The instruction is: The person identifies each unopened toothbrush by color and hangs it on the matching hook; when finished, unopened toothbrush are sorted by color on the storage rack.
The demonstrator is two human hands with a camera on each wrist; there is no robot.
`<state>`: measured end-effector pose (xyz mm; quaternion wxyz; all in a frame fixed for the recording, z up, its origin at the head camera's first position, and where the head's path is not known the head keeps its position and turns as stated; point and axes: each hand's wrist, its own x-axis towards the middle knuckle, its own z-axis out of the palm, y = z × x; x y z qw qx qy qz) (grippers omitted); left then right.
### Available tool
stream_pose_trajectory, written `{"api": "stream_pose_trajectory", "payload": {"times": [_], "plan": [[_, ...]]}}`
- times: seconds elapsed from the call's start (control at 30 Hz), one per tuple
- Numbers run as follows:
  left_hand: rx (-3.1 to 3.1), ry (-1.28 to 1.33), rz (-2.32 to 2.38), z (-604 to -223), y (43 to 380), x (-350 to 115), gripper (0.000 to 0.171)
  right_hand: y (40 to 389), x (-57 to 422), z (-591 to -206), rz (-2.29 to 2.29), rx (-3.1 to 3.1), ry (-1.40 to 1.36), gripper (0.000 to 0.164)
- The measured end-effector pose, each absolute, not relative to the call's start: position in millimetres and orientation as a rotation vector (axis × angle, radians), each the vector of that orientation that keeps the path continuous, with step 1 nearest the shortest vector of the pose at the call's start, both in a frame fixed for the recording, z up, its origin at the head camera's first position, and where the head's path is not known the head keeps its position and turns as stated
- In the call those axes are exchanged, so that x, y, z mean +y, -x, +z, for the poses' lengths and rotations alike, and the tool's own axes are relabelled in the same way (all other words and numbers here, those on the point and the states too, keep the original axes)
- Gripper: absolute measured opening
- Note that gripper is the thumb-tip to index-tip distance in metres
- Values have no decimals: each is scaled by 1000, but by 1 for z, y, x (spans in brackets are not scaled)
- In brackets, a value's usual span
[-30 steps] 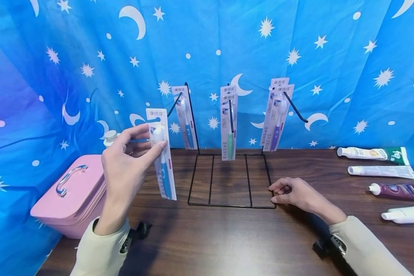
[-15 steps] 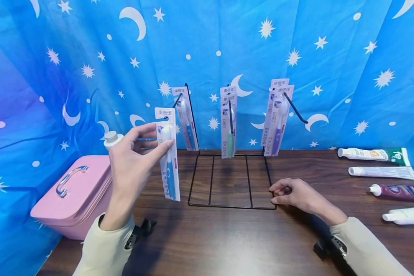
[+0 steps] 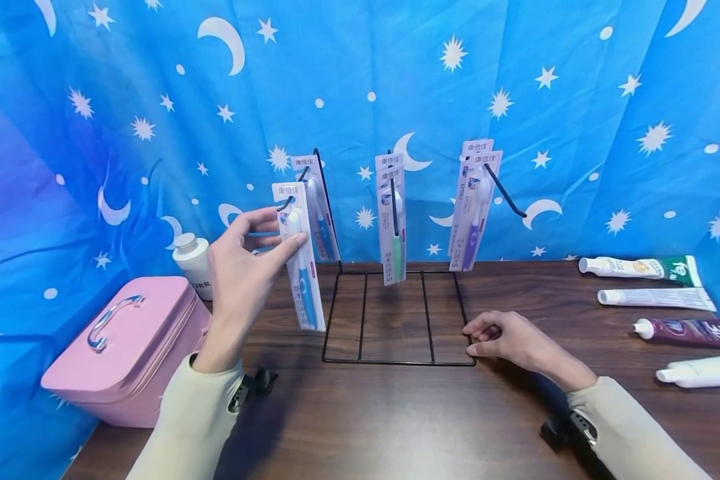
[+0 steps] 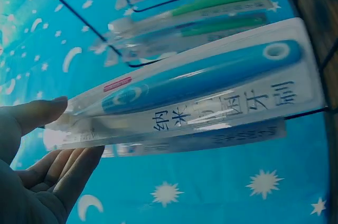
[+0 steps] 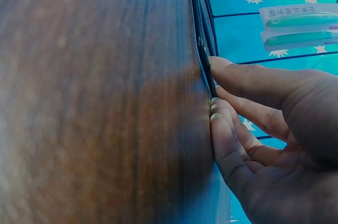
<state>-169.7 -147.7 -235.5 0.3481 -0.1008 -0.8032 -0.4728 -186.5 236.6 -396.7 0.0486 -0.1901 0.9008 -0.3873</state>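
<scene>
My left hand (image 3: 243,270) pinches a blue packaged toothbrush (image 3: 305,283) near its top, between thumb and fingers. At the card's hanging hole shows the black tip of the left hook (image 3: 287,202). Behind it, another blue packaged toothbrush (image 3: 321,223) hangs on that hook. In the left wrist view the held toothbrush (image 4: 200,84) lies across the picture, its head end by the thumb. My right hand (image 3: 510,341) grips the right front part of the black wire rack (image 3: 396,363); in the right wrist view, thumb and fingers (image 5: 224,129) pinch the thin frame.
Green packaged toothbrushes (image 3: 397,257) hang on the middle hook, purple ones (image 3: 473,240) on the right hook. A pink case (image 3: 120,340) and a white bottle (image 3: 192,260) stand left. Several toothpaste tubes, including a maroon tube (image 3: 690,331), lie right on the wooden table (image 3: 390,427).
My left hand has carried the blue packaged toothbrush right to the left hook, whose tip now shows at the hanging hole. The right hand stays on the rack. The view has shifted slightly.
</scene>
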Motion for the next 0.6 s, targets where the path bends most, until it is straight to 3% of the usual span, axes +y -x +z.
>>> {"api": "stream_pose_trajectory", "payload": {"times": [0.3, 0.6], "plan": [[-2001, 301, -1225, -248, 211, -142, 54, 185, 236, -396, -1170, 2736, 547, 28], [-2020, 314, -1210, -258, 223, -140, 57, 183, 238, -400, -1156, 2745, 553, 26]]}}
